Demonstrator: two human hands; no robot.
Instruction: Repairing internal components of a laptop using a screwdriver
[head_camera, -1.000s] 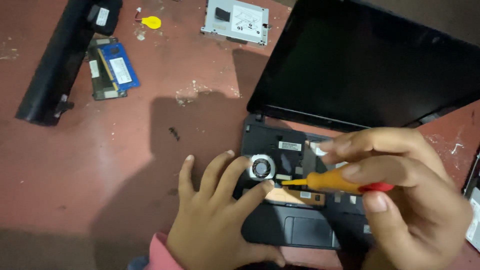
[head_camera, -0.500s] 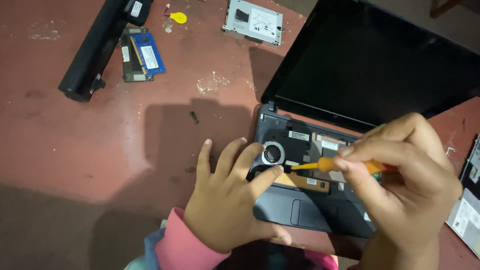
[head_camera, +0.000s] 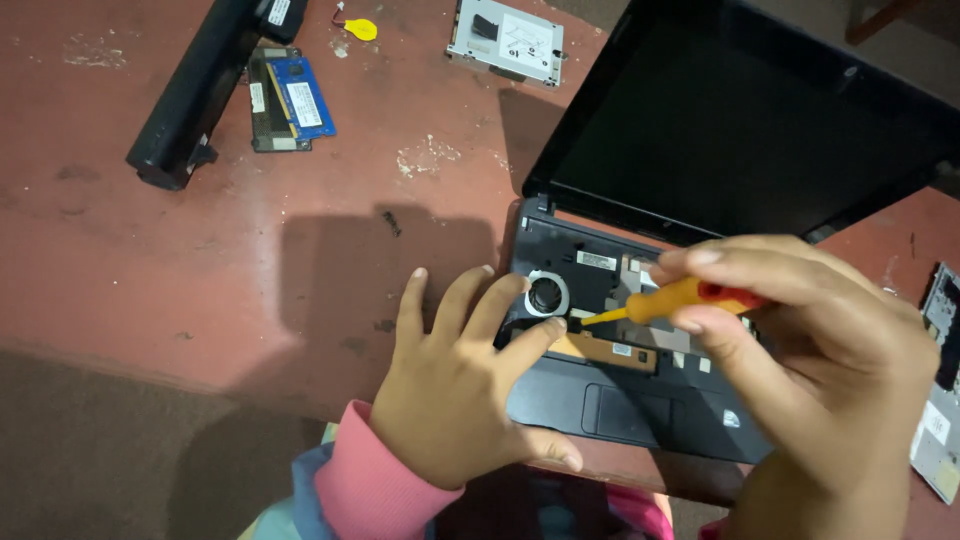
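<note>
Worn red-brown tabletop (head_camera: 200, 260) is carrying a small black laptop (head_camera: 610, 400) with its keyboard deck stripped off, near the front edge. I am watching the left hand (head_camera: 455, 385) lying flat, fingers spread and released, index tip bracing beside the round silver cooling fan (head_camera: 546, 295). The right hand (head_camera: 800, 370) is pinching an orange-handled screwdriver (head_camera: 660, 302), its tip touching the board just beside that fan. Risk, as I am judging it: the tip is sitting close to the bracing fingertip and exposed parts, so a slip could be gouging either. A long black battery pack (head_camera: 200, 90) and blue memory module (head_camera: 300, 95) are lying well apart, upper left.
</note>
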